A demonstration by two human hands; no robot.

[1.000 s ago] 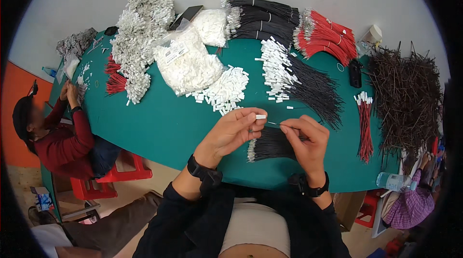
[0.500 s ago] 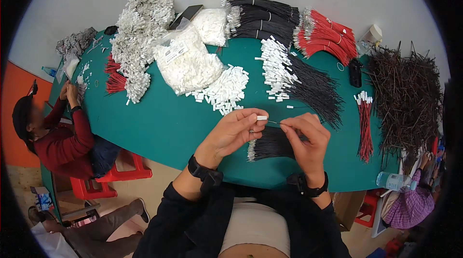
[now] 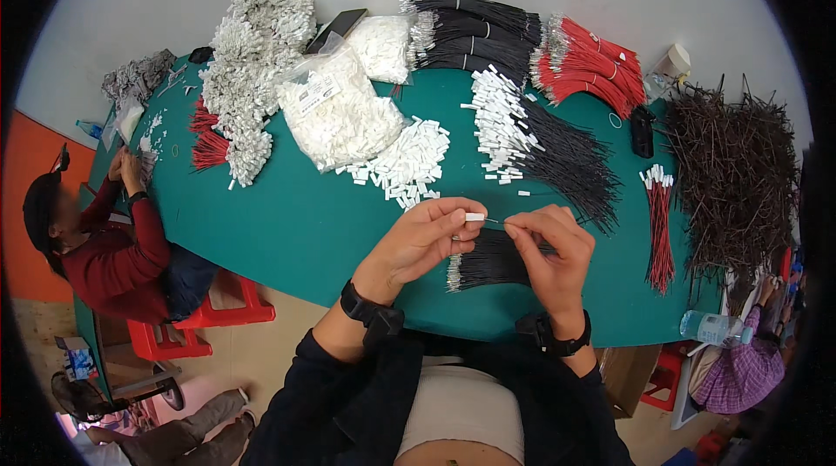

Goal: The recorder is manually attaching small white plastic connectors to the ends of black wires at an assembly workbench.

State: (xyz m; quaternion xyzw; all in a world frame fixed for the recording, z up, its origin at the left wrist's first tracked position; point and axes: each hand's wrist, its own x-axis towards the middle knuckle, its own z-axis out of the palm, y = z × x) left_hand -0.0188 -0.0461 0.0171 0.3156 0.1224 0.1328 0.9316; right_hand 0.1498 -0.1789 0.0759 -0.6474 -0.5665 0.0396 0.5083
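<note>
Between the thumb and fingers of my left hand [image 3: 422,238] is a small white connector housing [image 3: 474,217]. Pinched in my right hand [image 3: 556,244] is a thin dark wire [image 3: 494,221], its end pointing at the housing. Wire and housing meet or nearly so; I cannot tell whether the tip is inside. Under my hands lies a bunch of black wires [image 3: 489,264] with silvery terminal ends at its left. Beyond my left hand spreads a pile of loose white housings [image 3: 407,161]. Farther right, black wires with white housings [image 3: 514,131] fan across the green table.
Clear bags of white housings [image 3: 335,113] stand behind the pile. Bundled black wires [image 3: 479,30] and red wires [image 3: 592,65] lie at the back. A tall heap of dark wires [image 3: 731,174] and a water bottle [image 3: 710,327] are at right. A co-worker [image 3: 113,244] sits at left.
My hands have shifted only slightly, with housing and wire still held end to end. At the lower left, another person's legs have moved.
</note>
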